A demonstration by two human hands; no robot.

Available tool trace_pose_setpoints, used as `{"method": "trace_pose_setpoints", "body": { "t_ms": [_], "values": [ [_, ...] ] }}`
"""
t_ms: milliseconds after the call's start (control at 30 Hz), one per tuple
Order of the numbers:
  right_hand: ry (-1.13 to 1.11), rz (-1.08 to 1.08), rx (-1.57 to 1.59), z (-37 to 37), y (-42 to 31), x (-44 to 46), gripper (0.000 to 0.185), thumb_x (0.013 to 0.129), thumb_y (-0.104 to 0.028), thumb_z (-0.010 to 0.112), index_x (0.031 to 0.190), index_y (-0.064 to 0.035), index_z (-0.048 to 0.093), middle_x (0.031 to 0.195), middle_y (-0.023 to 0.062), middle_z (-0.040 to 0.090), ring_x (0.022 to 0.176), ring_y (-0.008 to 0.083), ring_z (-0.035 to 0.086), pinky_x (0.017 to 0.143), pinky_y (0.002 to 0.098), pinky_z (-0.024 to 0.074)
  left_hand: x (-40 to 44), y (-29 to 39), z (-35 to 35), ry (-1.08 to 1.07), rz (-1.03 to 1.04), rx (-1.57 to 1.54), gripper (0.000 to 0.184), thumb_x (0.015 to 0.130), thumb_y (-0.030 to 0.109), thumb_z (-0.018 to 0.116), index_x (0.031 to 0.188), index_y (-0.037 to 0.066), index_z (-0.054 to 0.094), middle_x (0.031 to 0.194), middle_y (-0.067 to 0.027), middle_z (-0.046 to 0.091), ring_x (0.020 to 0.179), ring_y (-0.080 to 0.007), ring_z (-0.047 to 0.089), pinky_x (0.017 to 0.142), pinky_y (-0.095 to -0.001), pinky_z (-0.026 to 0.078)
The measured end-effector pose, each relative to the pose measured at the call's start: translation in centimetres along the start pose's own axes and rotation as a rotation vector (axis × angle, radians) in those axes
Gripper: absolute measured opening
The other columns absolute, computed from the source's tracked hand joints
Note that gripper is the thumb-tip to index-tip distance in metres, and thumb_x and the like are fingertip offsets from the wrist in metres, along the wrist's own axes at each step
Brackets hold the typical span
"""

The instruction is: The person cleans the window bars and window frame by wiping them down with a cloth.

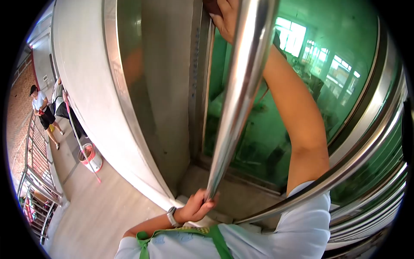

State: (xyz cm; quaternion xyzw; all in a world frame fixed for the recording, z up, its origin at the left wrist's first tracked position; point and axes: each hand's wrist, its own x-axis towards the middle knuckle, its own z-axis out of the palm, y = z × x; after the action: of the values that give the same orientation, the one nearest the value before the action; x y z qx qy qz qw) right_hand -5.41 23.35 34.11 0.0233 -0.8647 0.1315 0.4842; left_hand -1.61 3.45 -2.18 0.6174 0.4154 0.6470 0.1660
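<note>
My left hand (199, 206), with a watch on its wrist, is closed around the lower part of a shiny metal bar (241, 73). The bar slants upward through the middle of the view. My right arm reaches behind this bar, up along the green-tinted window (254, 142). At the top edge, my right hand (226, 21) is against the window's side frame (199, 86), partly hidden by the bar. Its fingers bend over a dark reddish-brown thing (211, 6), cut off by the edge of the view, whose kind I cannot make out.
Curved metal rails (366, 142) run close on my right. Left of the recess is a white wall (82, 56). Along the walkway stand a bucket (91, 159), a pink-and-white pole (75, 125), a person in a dark cap (39, 103), another person partly hidden, and a metal railing (34, 159).
</note>
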Motion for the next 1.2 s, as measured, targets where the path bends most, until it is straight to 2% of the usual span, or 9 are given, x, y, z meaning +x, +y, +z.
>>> {"method": "trace_pose_setpoints", "body": {
  "t_ms": [67, 333, 467, 600, 667, 800, 1000, 1033, 1200],
  "values": [
    [0.304, -0.531, -0.612, 3.8, 5.3, -1.9, 0.053, 0.074, -0.022, 0.062, 0.119, -0.001, 0.046, 0.12, 0.0184, 0.048, 0.116, 0.0354, 0.042, 0.093, 0.0417, 0.0375, 0.1, -0.2, 0.4, -0.02, -0.022, 0.011, 0.017, 0.091, 0.018, 0.047, 0.099, 0.004, 0.04, 0.073, -0.0029, 0.05, 0.06, -0.0108, 0.044, 0.059, -0.0265, 0.041],
    [-0.169, -0.319, -0.523, 14.1, 12.7, -22.6, 0.058, 0.069, 0.0, 0.053, 0.125, 0.0018, 0.04, 0.123, 0.0196, 0.042, 0.121, 0.0352, 0.037, 0.099, 0.0351, 0.0369, 0.2, 0.2, 1.4, 0.046, 0.002, 0.024, 0.025, 0.091, 0.02, 0.047, 0.107, 0.002, 0.041, 0.074, -0.0042, 0.051, 0.061, -0.0119, 0.048, 0.06, -0.0268, 0.042],
    [-0.535, -0.506, -0.57, 14.4, 14.0, -31.2, 0.049, 0.077, -0.013, 0.049, 0.125, -0.0054, 0.043, 0.126, 0.0088, 0.042, 0.121, 0.0255, 0.036, 0.102, 0.0323, 0.0321, 0.9, 0.7, 1.5, 0.087, 0.007, 0.047, 0.024, 0.092, 0.021, 0.045, 0.106, 0.002, 0.041, 0.066, -0.0017, 0.046, 0.056, -0.008, 0.043, 0.051, -0.023, 0.036],
    [-0.871, -0.305, -0.391, 12.7, 15.7, -35.8, 0.045, 0.075, -0.02, 0.054, 0.12, -0.0139, 0.051, 0.123, 0.0055, 0.045, 0.108, 0.0256, 0.043, 0.094, 0.0333, 0.0397, 0.9, 0.8, 1.2, 0.09, -0.001, 0.081, 0.028, 0.09, 0.018, 0.049, 0.111, 0.001, 0.042, 0.07, -0.0031, 0.049, 0.057, -0.0099, 0.045, 0.054, -0.0243, 0.04],
    [-0.646, -0.437, -0.581, 8.7, 10.3, -33.3, 0.044, 0.072, -0.013, 0.055, 0.116, -0.013, 0.055, 0.12, 0.0068, 0.047, 0.105, 0.0271, 0.045, 0.091, 0.0369, 0.0401, 1.0, 0.8, 1.2, 0.113, 0.03, 0.084, 0.03, 0.089, 0.017, 0.051, 0.112, 0.001, 0.042, 0.072, -0.0042, 0.05, 0.059, -0.0116, 0.047, 0.056, -0.0254, 0.041],
    [-0.025, -0.068, -0.512, 5.1, 9.8, -32.0, 0.053, 0.061, 0.005, 0.047, 0.11, -0.0105, 0.059, 0.113, 0.0141, 0.053, 0.102, 0.0315, 0.05, 0.089, 0.0445, 0.0396, 1.0, 0.6, 1.3, 0.109, 0.035, 0.065, 0.036, 0.085, 0.015, 0.056, 0.115, 0.001, 0.042, 0.077, -0.0071, 0.052, 0.063, -0.0168, 0.05, 0.061, -0.0283, 0.043],
    [0.687, 0.405, -0.243, -1.1, 4.0, -30.5, 0.04, 0.076, -0.003, 0.062, 0.113, 0.0051, 0.047, 0.108, 0.0135, 0.055, 0.1, 0.0261, 0.053, 0.093, 0.0357, 0.0429, 1.4, 1.1, 1.4, 0.156, 0.05, 0.052, 0.039, 0.083, 0.014, 0.058, 0.116, 0.001, 0.043, 0.077, -0.0113, 0.052, 0.066, -0.0252, 0.053, 0.062, -0.032, 0.044],
    [0.872, 0.362, 0.043, -2.2, 5.2, -31.4, 0.053, 0.073, 0.002, 0.067, 0.119, 0.0029, 0.041, 0.104, 0.0135, 0.054, 0.088, 0.0169, 0.055, 0.073, 0.023, 0.0449, 1.4, 1.1, 1.4, 0.178, 0.062, 0.07, 0.039, 0.082, 0.014, 0.059, 0.115, 0.0, 0.043, 0.077, -0.0116, 0.053, 0.065, -0.0248, 0.053, 0.061, -0.0319, 0.044],
    [0.881, 0.526, -0.407, -3.9, 3.6, -35.4, 0.032, 0.077, -0.015, 0.069, 0.097, 0.0042, 0.054, 0.093, 0.0125, 0.061, 0.082, 0.017, 0.056, 0.074, 0.0263, 0.045, 1.2, 0.6, 2.2, 0.197, 0.11, 0.106, 0.039, 0.082, 0.014, 0.059, 0.114, -0.001, 0.044, 0.077, -0.0119, 0.054, 0.06, -0.0222, 0.052, 0.058, -0.0309, 0.044]
  ]
}}
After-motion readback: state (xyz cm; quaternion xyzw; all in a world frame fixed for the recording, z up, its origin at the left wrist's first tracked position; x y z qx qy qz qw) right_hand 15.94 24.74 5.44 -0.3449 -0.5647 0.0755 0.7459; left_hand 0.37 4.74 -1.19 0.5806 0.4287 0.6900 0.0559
